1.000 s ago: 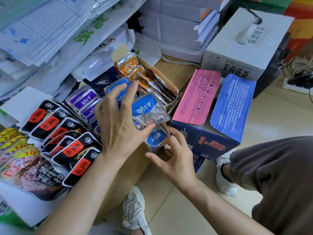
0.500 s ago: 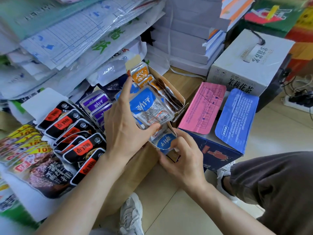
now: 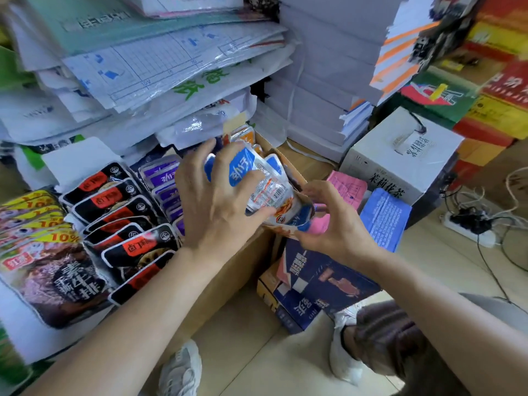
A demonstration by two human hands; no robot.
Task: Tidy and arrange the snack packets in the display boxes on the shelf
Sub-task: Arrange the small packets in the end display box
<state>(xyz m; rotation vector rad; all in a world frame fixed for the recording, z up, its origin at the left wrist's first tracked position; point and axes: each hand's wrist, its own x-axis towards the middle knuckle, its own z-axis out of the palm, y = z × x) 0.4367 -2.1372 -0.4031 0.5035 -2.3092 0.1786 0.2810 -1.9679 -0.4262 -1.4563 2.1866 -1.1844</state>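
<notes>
Several blue-and-white foil snack packets [image 3: 257,181] sat gripped in my left hand [image 3: 217,207]; my right hand [image 3: 340,227] pinched the brown cardboard display box [image 3: 278,155].

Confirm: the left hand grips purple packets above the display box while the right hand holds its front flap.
Wrong colour: the head view shows the packets in the left hand are blue and white, not purple. The right hand does hold the box's front flap.

Wooden shelf [image 3: 305,162] under display boxes [image 3: 77,158], paper stacks [image 3: 320,95]
</notes>
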